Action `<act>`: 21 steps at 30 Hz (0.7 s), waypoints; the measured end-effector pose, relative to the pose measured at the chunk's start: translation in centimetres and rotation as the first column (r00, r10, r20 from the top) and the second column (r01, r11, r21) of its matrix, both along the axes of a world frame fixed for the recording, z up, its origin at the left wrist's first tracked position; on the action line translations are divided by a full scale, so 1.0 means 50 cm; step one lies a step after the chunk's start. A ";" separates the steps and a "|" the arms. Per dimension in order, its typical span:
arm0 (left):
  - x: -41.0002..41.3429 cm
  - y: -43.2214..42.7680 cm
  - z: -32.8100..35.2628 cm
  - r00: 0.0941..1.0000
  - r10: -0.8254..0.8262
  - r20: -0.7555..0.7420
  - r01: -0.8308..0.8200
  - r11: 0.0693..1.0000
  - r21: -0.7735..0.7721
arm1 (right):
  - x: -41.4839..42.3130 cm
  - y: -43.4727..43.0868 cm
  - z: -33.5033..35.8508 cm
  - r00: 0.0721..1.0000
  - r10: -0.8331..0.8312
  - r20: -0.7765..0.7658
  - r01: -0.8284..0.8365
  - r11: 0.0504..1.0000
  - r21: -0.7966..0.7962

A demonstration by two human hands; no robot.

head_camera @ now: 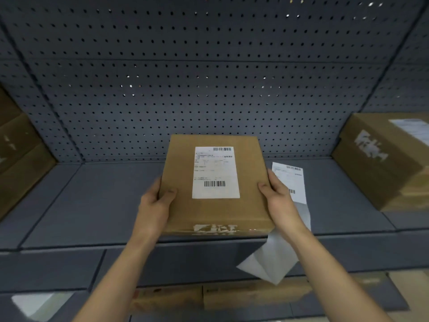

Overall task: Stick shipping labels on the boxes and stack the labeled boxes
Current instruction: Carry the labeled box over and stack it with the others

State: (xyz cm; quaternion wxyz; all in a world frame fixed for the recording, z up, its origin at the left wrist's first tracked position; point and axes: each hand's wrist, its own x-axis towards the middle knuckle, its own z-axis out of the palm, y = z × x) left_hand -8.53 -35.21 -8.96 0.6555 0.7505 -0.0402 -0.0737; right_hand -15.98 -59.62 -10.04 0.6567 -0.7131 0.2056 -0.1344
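A flat brown cardboard box (181, 205) sits in the middle of the grey shelf (99, 201), with a white shipping label (216, 173) stuck on its top. My left hand (155, 205) grips the box's left edge, thumb on top. At the box's right edge my right hand (278, 201) grips it the same way. A strip of white labels (294, 182) lies on the shelf just right of the box and hangs over the front edge.
A stack of labeled brown boxes (380, 159) stands at the right end of the shelf. More cardboard boxes (18, 154) stand at the left end. A grey pegboard wall (209, 77) backs the shelf. Other boxes (243, 296) lie below.
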 end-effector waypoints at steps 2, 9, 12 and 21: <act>-0.021 0.006 0.009 0.999 -0.033 0.041 0.033 0.999 -0.012 | -0.038 0.018 0.021 0.997 -0.059 0.054 0.061 0.998 -0.034; -0.084 -0.048 0.057 0.972 -0.181 0.152 0.193 0.979 -0.064 | -0.174 0.004 0.072 0.942 -0.295 0.160 0.309 0.948 -0.074; -0.113 -0.095 0.077 0.954 -0.239 0.179 0.254 0.965 -0.068 | -0.236 -0.023 0.093 0.912 -0.363 0.189 0.384 0.920 -0.085; -0.249 -0.287 0.149 0.895 -0.354 0.270 0.393 0.913 -0.106 | -0.444 -0.150 0.167 0.815 -0.476 0.330 0.545 0.824 -0.158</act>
